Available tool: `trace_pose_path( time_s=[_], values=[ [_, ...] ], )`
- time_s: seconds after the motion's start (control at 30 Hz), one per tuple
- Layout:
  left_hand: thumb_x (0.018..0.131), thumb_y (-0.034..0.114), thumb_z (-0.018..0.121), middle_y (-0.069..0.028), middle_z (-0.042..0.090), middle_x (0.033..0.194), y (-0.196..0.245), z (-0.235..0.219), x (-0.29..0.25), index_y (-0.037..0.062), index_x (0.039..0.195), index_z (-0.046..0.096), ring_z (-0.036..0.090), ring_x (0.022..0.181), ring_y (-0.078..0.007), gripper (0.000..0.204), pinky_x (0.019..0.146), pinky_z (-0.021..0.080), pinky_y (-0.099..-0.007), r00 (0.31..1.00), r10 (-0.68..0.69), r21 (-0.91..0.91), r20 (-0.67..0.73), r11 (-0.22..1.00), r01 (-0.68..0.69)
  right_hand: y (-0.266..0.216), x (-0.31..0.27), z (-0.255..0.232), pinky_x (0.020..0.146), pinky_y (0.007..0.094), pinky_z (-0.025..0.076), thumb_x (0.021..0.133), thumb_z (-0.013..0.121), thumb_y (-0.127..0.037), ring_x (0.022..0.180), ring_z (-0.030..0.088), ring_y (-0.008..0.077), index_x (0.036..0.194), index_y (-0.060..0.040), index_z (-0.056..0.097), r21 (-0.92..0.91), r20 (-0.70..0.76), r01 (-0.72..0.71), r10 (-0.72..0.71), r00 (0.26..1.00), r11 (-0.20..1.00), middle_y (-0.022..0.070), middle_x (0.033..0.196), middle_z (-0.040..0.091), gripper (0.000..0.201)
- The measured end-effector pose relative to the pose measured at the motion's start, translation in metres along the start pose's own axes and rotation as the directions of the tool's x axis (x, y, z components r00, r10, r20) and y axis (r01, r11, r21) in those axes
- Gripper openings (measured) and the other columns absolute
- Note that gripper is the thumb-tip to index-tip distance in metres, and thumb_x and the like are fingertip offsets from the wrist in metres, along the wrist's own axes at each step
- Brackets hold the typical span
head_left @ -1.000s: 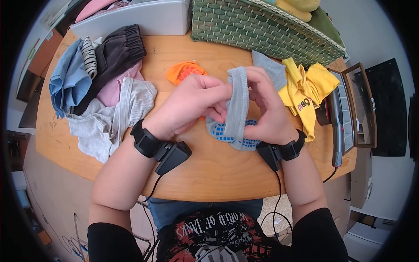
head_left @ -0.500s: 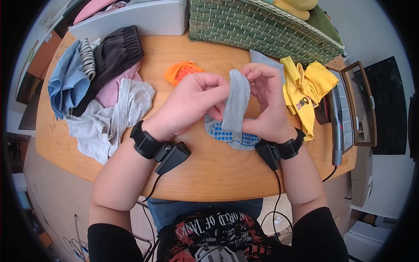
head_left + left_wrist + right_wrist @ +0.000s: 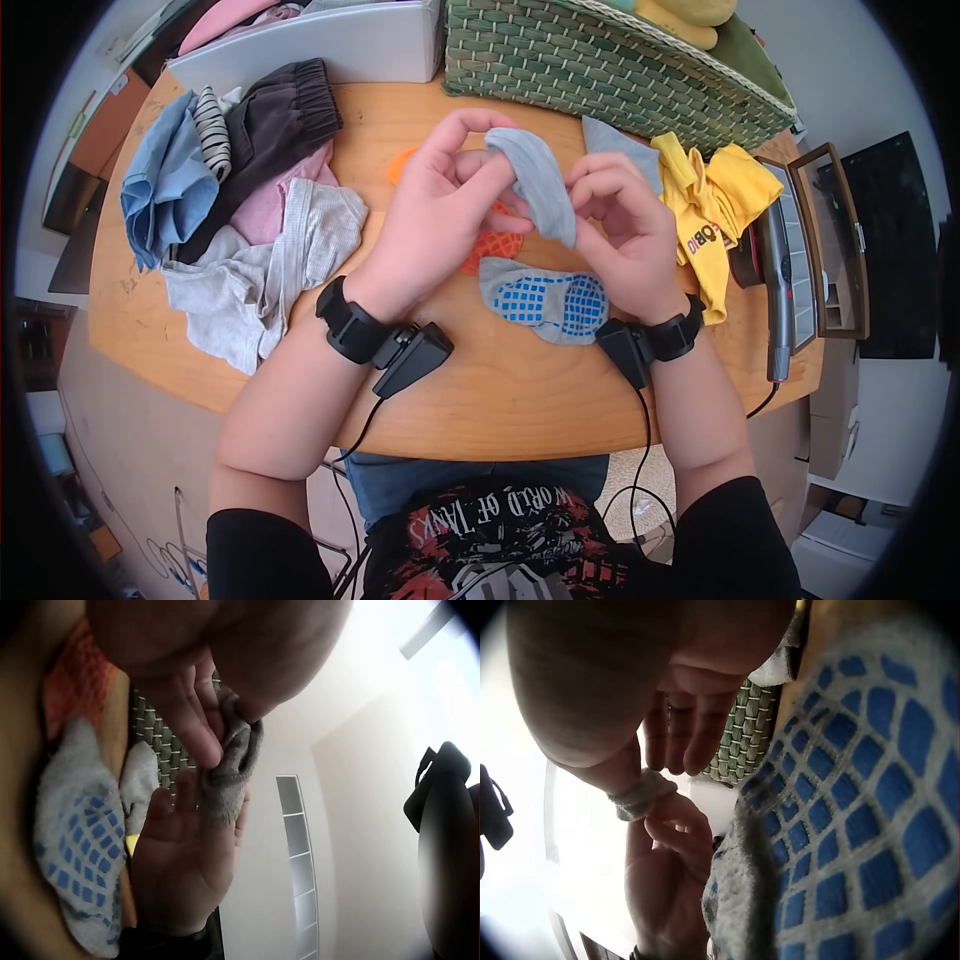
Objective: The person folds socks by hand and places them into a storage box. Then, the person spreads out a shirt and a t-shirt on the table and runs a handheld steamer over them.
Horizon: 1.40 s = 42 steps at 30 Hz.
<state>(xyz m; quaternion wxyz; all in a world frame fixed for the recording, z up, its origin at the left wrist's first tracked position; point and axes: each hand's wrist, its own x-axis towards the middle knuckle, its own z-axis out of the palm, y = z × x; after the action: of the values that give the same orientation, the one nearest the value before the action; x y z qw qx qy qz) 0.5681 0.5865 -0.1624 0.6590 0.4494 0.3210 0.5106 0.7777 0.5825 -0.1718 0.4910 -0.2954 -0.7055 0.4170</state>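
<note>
A plain grey sock (image 3: 538, 188), bunched into a band, is held up between both hands above the table. My left hand (image 3: 432, 215) pinches its upper left end between thumb and fingers. At its lower right end my right hand (image 3: 632, 238) grips it, the thumb against the fabric and the other fingers curled. Below them a grey sock (image 3: 545, 305) with blue grip squares lies flat, sole up; it fills much of the right wrist view. Orange socks (image 3: 497, 250) with a red grip pattern lie partly hidden behind the left hand.
Piled clothes (image 3: 265, 270) lie at the left. A white box (image 3: 350, 45) and a green woven basket (image 3: 590, 85) stand at the back. A grey cloth (image 3: 618, 145), a yellow garment (image 3: 715, 205) and a dark corded appliance (image 3: 780, 290) lie at the right.
The plain grey sock has risen away from the blue-patterned one and now tilts, its top toward the left. My left hand has moved up with it, uncovering more orange.
</note>
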Motion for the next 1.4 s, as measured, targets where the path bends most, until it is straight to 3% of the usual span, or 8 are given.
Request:
trace_pose_path(
  time_s=[0.13, 0.3, 0.43, 0.93, 1.13, 1.17, 1.23, 1.4],
  values=[
    [0.102, 0.010, 0.058, -0.0081, 0.070, 0.104, -0.002, 0.000, 0.001, 0.0062, 0.125, 0.046, 0.070, 0.088, -0.0135, 0.026, 0.073, 0.061, -0.0258, 0.999, 0.039, -0.053, -0.015, 0.998, -0.040, -0.006, 0.003, -0.004, 0.084, 0.0277, 0.055, 0.083, 0.075, 0.006, 0.105, 0.061, 0.0136, 0.104, -0.0033, 0.061, 0.127, -0.038, -0.096, 0.101, 0.994, 0.987, 0.0088, 0.124, 0.057, 0.027],
    [0.100, 0.005, 0.059, -0.0061, 0.068, 0.108, -0.001, 0.003, -0.002, 0.0079, 0.122, 0.046, 0.069, 0.094, -0.0114, 0.025, 0.073, 0.060, -0.0242, 0.996, 0.021, -0.085, 0.088, 0.996, -0.014, 0.007, 0.001, -0.001, 0.094, 0.0308, 0.055, 0.080, 0.079, 0.007, 0.113, 0.061, 0.0161, 0.106, -0.0037, 0.057, 0.080, -0.047, -0.011, 0.015, 0.999, 0.997, 0.0115, 0.126, 0.059, 0.035],
    [0.097, 0.004, 0.067, -0.0062, 0.070, 0.106, 0.001, -0.014, 0.003, 0.0038, 0.114, 0.052, 0.069, 0.094, -0.0110, 0.022, 0.078, 0.058, -0.0252, 0.990, 0.019, 0.146, 0.137, 0.988, -0.039, 0.004, 0.000, -0.003, 0.101, 0.0324, 0.053, 0.081, 0.079, 0.007, 0.115, 0.063, 0.0166, 0.112, -0.0013, 0.056, 0.241, -0.123, -0.063, 0.095, 0.988, 0.968, 0.0129, 0.120, 0.064, 0.039],
    [0.103, 0.019, 0.063, -0.0019, 0.070, 0.103, 0.009, -0.024, 0.003, 0.0005, 0.112, 0.065, 0.065, 0.094, -0.0066, 0.021, 0.083, 0.052, -0.0222, 0.964, -0.081, 0.203, 0.254, 0.979, 0.029, 0.002, 0.000, -0.022, 0.092, 0.0298, 0.057, 0.093, 0.069, 0.003, 0.107, 0.067, 0.0150, 0.125, 0.0041, 0.057, 0.363, 0.093, -0.281, 0.265, 0.960, 0.888, 0.0116, 0.118, 0.068, 0.034],
    [0.104, 0.025, 0.061, -0.0046, 0.071, 0.099, 0.004, -0.020, 0.004, 0.0008, 0.110, 0.065, 0.069, 0.083, -0.0094, 0.025, 0.075, 0.054, -0.0228, 0.973, -0.101, 0.212, 0.207, 0.976, 0.056, -0.007, 0.006, -0.008, 0.090, 0.0293, 0.057, 0.093, 0.068, 0.004, 0.111, 0.065, 0.0153, 0.125, -0.0001, 0.060, 0.455, 0.012, -0.313, 0.346, 0.938, 0.834, 0.0101, 0.122, 0.066, 0.034],
    [0.104, 0.026, 0.061, -0.0055, 0.071, 0.099, 0.003, -0.019, 0.004, 0.0007, 0.110, 0.065, 0.069, 0.081, -0.0102, 0.026, 0.074, 0.055, -0.0231, 0.980, -0.091, 0.203, 0.179, 0.978, 0.054, -0.004, 0.007, -0.008, 0.090, 0.0293, 0.057, 0.093, 0.068, 0.004, 0.111, 0.065, 0.0153, 0.125, -0.0001, 0.060, 0.454, 0.012, -0.313, 0.345, 0.938, 0.834, 0.0101, 0.122, 0.066, 0.034],
    [0.104, 0.026, 0.061, -0.0058, 0.072, 0.099, 0.000, -0.020, 0.005, 0.0006, 0.110, 0.065, 0.070, 0.080, -0.0103, 0.026, 0.073, 0.055, -0.0231, 0.983, -0.097, 0.196, 0.158, 0.979, 0.065, 0.007, 0.007, -0.009, 0.091, 0.0285, 0.056, 0.090, 0.070, 0.007, 0.115, 0.064, 0.0173, 0.129, -0.0012, 0.059, 0.256, 0.040, -0.025, 0.015, 0.999, 0.966, 0.0110, 0.126, 0.064, 0.042],
    [0.104, 0.025, 0.060, -0.0070, 0.071, 0.107, 0.001, -0.021, 0.005, -0.0003, 0.115, 0.065, 0.070, 0.089, -0.0112, 0.028, 0.079, 0.056, -0.0241, 0.976, -0.134, 0.204, 0.174, 0.974, 0.098, 0.004, 0.003, -0.008, 0.096, 0.0303, 0.056, 0.086, 0.072, 0.011, 0.118, 0.063, 0.0192, 0.131, 0.0013, 0.058, 0.264, 0.047, -0.161, 0.154, 0.987, 0.951, 0.0128, 0.130, 0.062, 0.048]
  ],
)
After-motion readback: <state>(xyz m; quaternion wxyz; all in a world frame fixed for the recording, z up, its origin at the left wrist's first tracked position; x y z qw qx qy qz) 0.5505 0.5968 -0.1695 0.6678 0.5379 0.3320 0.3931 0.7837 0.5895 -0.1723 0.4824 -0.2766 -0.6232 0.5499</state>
